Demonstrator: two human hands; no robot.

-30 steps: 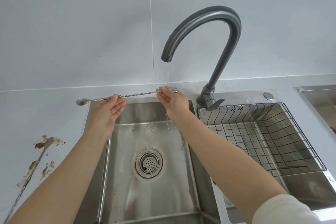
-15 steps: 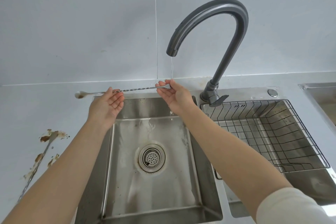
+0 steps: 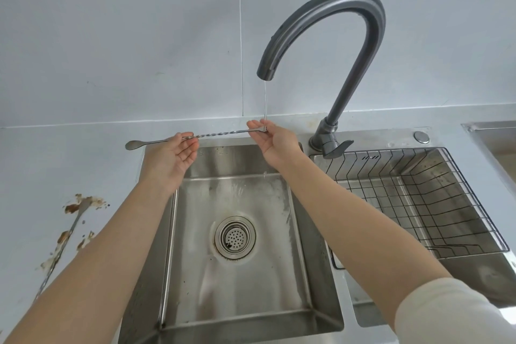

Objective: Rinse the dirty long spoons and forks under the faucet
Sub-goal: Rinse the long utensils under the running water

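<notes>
Long spoon with a twisted stem is what we hold level above the back of the sink basin, its small bowl poking out past our left hand over the counter and its other end tucked into our right hand under the thin stream of water.

Nearest us, a pale sleeve covers our right upper arm and is cut off at the frame edge. The basin holds only a round strainer drain and a wet sheen. To the right, a second basin carries a wire rack, which we see nothing in.

On the counter at left lies another long utensil smeared with brown mess; we cannot tell whether it is a spoon or a fork, since our left forearm hides its lower end.

Our left hand pinches the stem between fingertips, palm up. Our right hand grips the far end, whose shape its fingers hide. Behind them rises the grey faucet.
</notes>
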